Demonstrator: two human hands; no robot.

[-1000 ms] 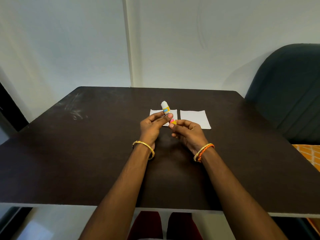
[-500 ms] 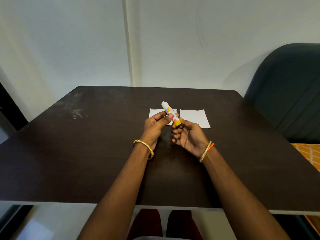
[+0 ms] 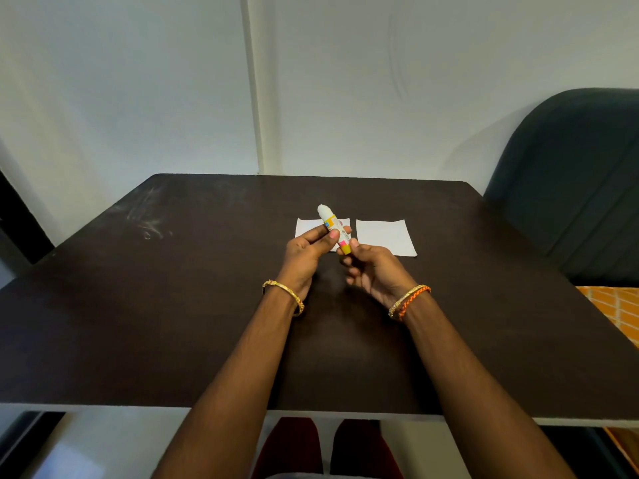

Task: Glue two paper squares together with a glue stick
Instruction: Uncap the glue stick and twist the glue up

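Glue stick (image 3: 334,229) held tilted above dark counter (image 3: 173,305), pinched mid-barrel by left hand (image 3: 308,249), right hand (image 3: 371,271) fingers closed on yellow base. Two paper squares (image 3: 385,236) flat just beyond. Likely light, rigid, smooth; best gripped around barrel.

Two square paper sheets lie side by side on the flat wooden table (image 3: 173,305), the left sheet (image 3: 306,228) partly behind the hands, the right sheet (image 3: 385,236) beside it. A padded chair (image 3: 570,184) stands right of the table.

Left hand (image 3: 309,248) and right hand (image 3: 371,269) raised together, fingers curled.
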